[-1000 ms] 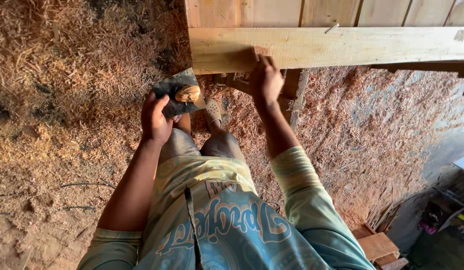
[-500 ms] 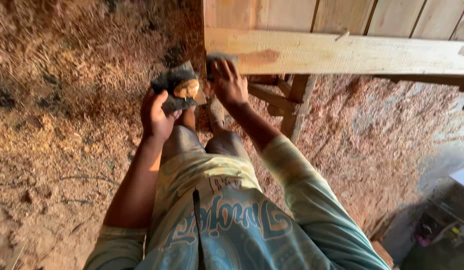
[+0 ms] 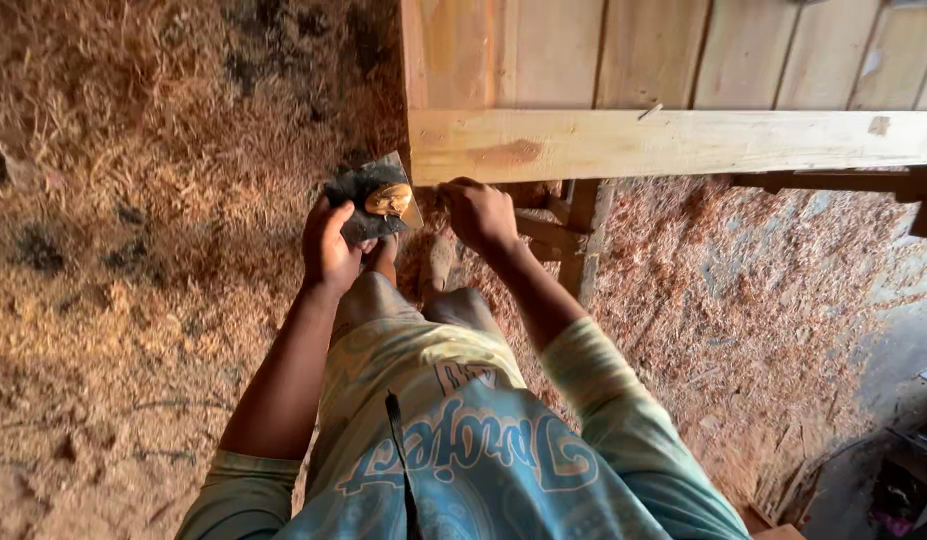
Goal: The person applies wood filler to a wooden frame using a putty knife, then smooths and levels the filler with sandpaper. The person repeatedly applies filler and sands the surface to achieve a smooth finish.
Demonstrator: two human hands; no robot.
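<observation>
A dirt floor [image 3: 134, 300] thick w/ sawdust and wood shavings fills most of the view, pale straw-coloured at left, redder at right under the bench. Dark patches break the litter near the top left. A workbench of pale boards [image 3: 684, 50] spans the upper right; its front rail, a long light plank [image 3: 684, 140], runs from centre to the right edge, w/ a bent nail [image 3: 651, 111] sticking up from its top edge. Below the rail, darker bench legs and cross-braces [image 3: 574, 230] drop to the floor.

A person stands at the bench's left corner, seen from above, in a pale green shirt w/ blue print [image 3: 464, 460].

Left hand [image 3: 329, 245] grasps a dark, dusty flat tool w/ a brass-coloured knob [image 3: 379, 200], fingers wrapped round its lower edge; exact kind of tool can't be told. It sits just left of the plank's end, near but apart from the wood. Right hand [image 3: 481, 213] is curled against the plank's lower edge near the corner, fingers bent in; whether it pinches anything small can't be told. The two hands are close, the tool's corner just beside the right knuckles.

Open floor lies wide to the left and behind; the right side is hemmed by bench framing. At far lower right, bare grey floor [image 3: 884, 380] and dark clutter at the frame's edge.
</observation>
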